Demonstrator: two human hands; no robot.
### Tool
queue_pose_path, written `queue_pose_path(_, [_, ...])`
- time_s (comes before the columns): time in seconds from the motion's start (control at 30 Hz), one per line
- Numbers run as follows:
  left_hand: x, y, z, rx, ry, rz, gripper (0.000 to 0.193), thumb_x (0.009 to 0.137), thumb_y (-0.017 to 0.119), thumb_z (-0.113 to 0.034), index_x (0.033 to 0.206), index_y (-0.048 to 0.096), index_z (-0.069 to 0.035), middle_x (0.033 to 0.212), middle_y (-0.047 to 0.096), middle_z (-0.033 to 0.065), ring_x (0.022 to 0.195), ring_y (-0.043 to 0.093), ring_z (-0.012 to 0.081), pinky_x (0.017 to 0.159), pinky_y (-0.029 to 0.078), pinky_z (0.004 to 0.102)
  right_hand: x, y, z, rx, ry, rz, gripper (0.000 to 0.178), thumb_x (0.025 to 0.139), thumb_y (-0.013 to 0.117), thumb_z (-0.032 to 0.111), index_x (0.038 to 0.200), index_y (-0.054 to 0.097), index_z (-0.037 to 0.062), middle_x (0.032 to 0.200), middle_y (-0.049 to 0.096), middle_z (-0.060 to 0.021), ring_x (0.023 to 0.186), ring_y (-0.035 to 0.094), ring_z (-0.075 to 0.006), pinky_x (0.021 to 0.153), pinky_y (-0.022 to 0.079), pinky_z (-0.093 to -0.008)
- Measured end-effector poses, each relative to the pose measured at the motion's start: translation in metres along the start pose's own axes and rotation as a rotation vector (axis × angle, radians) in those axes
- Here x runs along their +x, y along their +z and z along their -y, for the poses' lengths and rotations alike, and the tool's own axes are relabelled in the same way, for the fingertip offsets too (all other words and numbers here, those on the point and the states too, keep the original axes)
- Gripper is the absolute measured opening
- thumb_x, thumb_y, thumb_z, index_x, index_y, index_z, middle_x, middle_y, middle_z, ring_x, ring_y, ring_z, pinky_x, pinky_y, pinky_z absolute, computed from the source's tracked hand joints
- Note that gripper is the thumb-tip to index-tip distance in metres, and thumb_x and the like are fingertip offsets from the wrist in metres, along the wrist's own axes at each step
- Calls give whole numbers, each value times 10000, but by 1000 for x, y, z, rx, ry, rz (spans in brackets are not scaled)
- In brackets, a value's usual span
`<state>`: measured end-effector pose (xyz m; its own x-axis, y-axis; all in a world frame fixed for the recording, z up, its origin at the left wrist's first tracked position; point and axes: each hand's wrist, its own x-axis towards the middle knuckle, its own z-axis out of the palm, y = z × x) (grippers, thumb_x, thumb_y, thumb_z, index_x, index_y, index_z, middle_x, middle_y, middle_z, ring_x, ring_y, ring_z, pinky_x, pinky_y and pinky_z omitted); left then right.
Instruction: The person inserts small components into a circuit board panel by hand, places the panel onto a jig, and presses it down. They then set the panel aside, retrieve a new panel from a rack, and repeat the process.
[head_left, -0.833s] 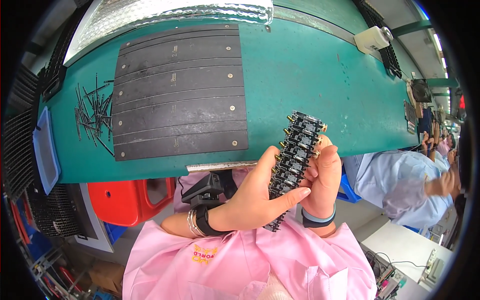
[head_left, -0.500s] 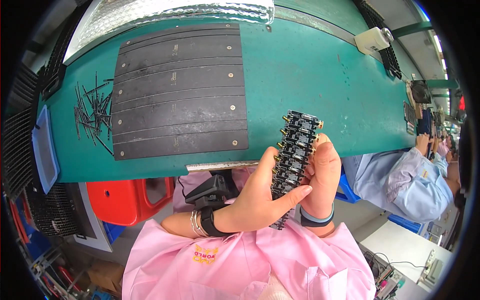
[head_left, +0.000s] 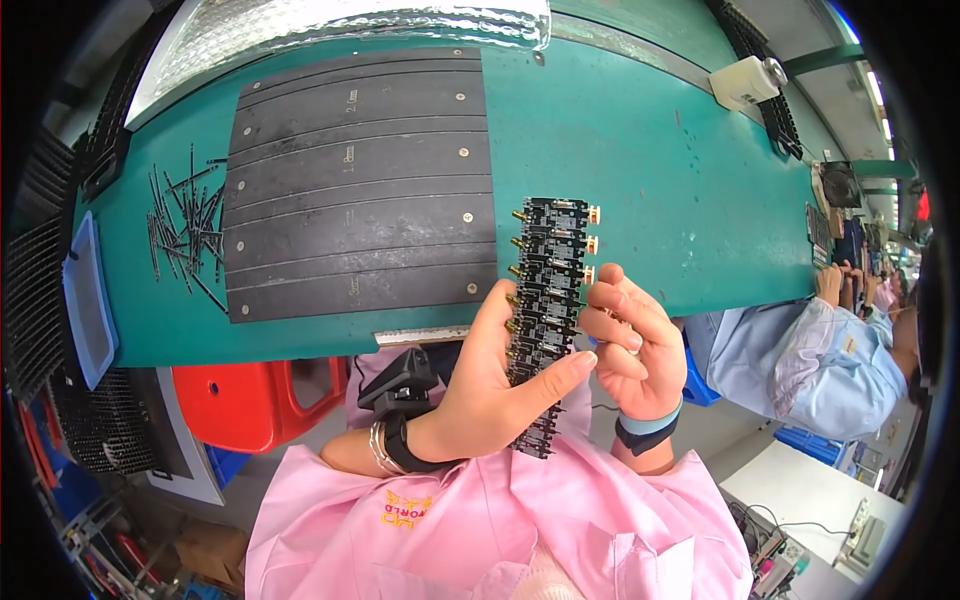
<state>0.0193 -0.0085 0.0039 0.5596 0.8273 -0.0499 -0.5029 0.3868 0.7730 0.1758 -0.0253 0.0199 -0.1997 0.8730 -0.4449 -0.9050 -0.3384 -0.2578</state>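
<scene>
My left hand (head_left: 490, 390) is closed around a long black strip of joined circuit boards (head_left: 553, 245), its thumb lying across the front. The strip stands nearly upright in the view, its top over the bench edge and its lower end above my lap. Brass-coloured pins (head_left: 517, 242) stick out along its left side, and white-and-orange connectors (head_left: 593, 246) along the upper right. Beside the right edge of the strip is my right hand (head_left: 645, 350), its fingers loosely bent and apart. Whether a fingertip touches the strip is hard to tell.
A black grooved plate (head_left: 360, 185) lies on the green bench (head_left: 640, 150), thin black strips (head_left: 185, 225) heaped at its left. A blue tray (head_left: 90, 300) sits far left, a white bottle (head_left: 745, 82) back right. Below are a red stool (head_left: 230, 400) and, rightward, a co-worker's blue sleeve (head_left: 800, 350).
The board strip has shifted left and turned more upright in my left hand. My right hand has loosened from the strip's right side, its fingers spreading a little.
</scene>
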Motion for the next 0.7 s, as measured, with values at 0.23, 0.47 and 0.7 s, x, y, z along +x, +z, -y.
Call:
queue_pose_path(0.23, [1, 1, -3, -47, -14, -4, 423, 793, 569, -36, 1137, 326, -4, 1044, 479, 44, 925, 474, 69, 773, 396, 221, 7, -15, -7, 241, 79, 294, 178, 920, 324, 195, 920, 409, 39, 682, 360, -9, 532, 311, -49, 326, 211, -159])
queue_pose_path(0.47, [-2, -5, -4, -30, -35, -18, 401, 798, 569, -44, 1123, 337, -11, 999, 488, 26, 877, 472, 47, 737, 393, 200, 12, 6, -7, 325, -9, -18, 172, 897, 326, 190, 819, 398, 54, 651, 352, -5, 571, 322, -98, 425, 295, -184])
queue_pose_path(0.7, [2, -4, -4, 22, -31, -61, 445, 794, 576, -52, 1156, 321, -10, 775, 490, 0, 607, 453, 34, 534, 373, 175, 15, -2, -6, 374, -66, 111, 101, 857, 338, 98, 786, 386, 44, 688, 361, -24, 611, 333, -122, 506, 345, -215])
